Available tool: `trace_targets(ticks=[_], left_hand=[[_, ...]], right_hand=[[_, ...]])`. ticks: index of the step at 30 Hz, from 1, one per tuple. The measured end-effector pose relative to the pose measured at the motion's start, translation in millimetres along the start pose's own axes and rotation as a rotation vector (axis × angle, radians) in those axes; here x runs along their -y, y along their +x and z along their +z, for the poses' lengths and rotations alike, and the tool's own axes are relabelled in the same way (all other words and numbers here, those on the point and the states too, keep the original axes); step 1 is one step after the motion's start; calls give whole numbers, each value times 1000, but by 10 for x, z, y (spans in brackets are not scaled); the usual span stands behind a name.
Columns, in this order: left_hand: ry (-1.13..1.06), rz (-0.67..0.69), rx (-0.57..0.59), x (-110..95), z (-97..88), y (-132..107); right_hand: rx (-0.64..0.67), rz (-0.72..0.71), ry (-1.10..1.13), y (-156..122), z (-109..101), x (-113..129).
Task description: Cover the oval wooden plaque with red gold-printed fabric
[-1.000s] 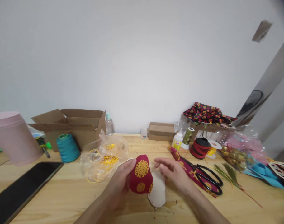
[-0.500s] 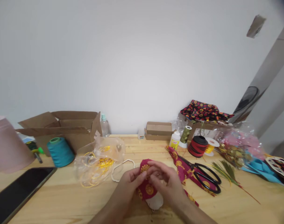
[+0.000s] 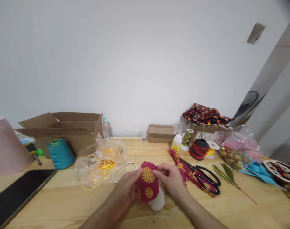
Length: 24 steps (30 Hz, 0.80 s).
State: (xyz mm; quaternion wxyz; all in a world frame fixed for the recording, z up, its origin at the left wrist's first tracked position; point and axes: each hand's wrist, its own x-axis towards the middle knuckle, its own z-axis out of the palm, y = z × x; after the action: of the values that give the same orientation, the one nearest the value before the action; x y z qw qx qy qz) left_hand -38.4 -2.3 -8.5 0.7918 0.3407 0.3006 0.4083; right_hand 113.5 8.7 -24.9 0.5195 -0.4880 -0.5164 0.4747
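Between my hands is a piece of dark red cloth (image 3: pixel 148 184) with gold round motifs. My left hand (image 3: pixel 128 188) pinches its left edge, and my right hand (image 3: pixel 171 178) pinches its upper right edge with thumb and finger. Beneath the cloth, a pale scalloped board (image 3: pixel 158 200) shows at the lower right; I cannot tell whether the two are joined. A thin cream scalloped ring (image 3: pixel 116 173) lies just beyond my left hand. To the right of my right hand, black-handled scissors (image 3: pixel 208 179) rest on more red and gold cloth (image 3: pixel 180 165).
At left stand a teal thread cone (image 3: pixel 61 155), an open cardboard box (image 3: pixel 71 135) and a phone (image 3: pixel 23 194). A plastic bag of yellow cord (image 3: pixel 104 165) lies mid-left. Behind the scissors are a glue bottle (image 3: pixel 176 143), a red-black cord spool (image 3: pixel 199 149) and a yellow spool (image 3: pixel 211 149).
My hands have moved apart to opposite edges of the cloth. It now lies flatter, with its gold motifs uncovered. The view has shifted slightly.
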Motion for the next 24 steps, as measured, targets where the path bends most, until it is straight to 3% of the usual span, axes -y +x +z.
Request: trace_targets(ticks=[12, 15, 18, 21, 24], left_hand=[[146, 41, 30, -53, -79, 0], [155, 50, 41, -56, -74, -7], [131, 65, 112, -47, -59, 2], [127, 69, 181, -15, -55, 18], [148, 57, 181, 7, -64, 19]], right_hand=[[-63, -136, -103, 35, -36, -42], [-118, -290, -216, 1, -44, 35], [-79, -472, -357, -38, -9, 77], [-47, -425, -248, -36, 17, 89], [-201, -337, -40, 21, -70, 158]])
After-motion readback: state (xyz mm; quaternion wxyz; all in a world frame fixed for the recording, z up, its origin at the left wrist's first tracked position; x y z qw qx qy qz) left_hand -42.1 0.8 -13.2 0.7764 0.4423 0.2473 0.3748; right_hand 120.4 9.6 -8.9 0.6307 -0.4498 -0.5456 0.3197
